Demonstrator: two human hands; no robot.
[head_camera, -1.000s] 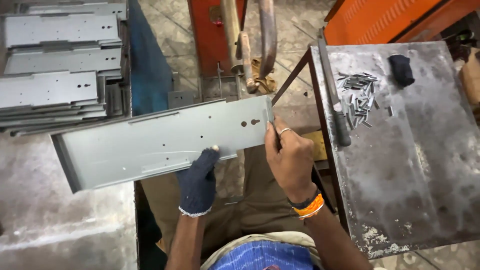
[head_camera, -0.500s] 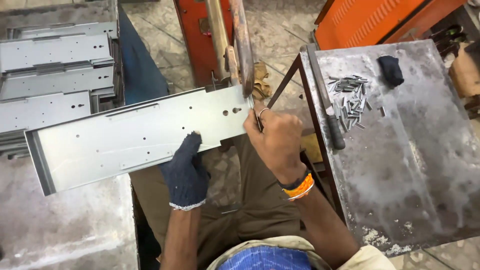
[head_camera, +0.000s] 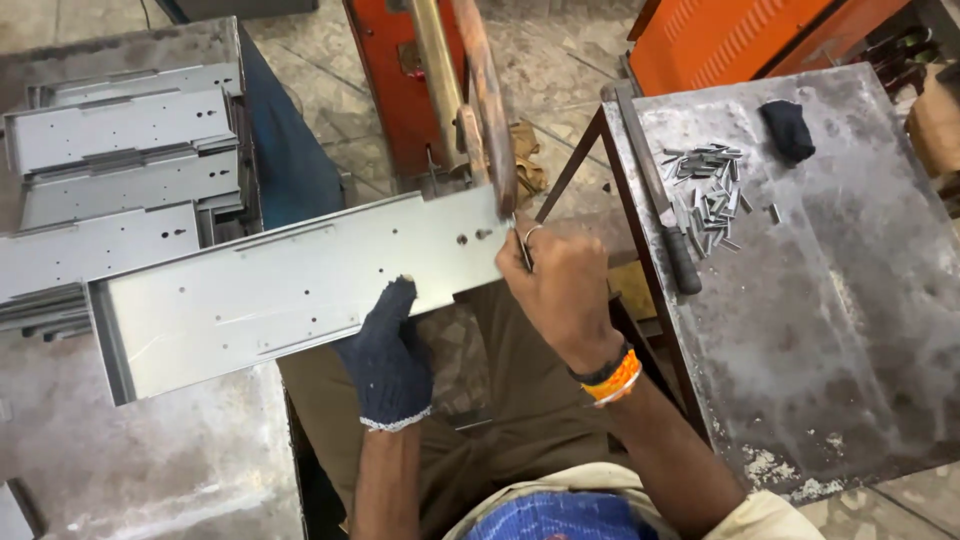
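Note:
A long grey sheet-metal channel (head_camera: 280, 290) with punched holes lies tilted across my lap, its right end under the arms of a red spot welder (head_camera: 480, 110). My left hand (head_camera: 388, 355), in a dark blue knit glove, grips the channel's near edge at the middle. My bare right hand (head_camera: 562, 290), with a ring and an orange wristband, pinches the channel's right end near the welder tip, apparently with a small metal piece between its fingers.
A stack of similar grey channels (head_camera: 120, 190) sits at the left on a metal bench (head_camera: 150, 470). On the right stands a worn steel table (head_camera: 830, 330) with a pile of small metal pieces (head_camera: 708, 190), a long file-like tool (head_camera: 662, 200) and a dark glove (head_camera: 788, 130).
The channel has slid further under the welder arms and my right hand has moved with its end; my left hand has kept its grip at the near edge. The view has shifted.

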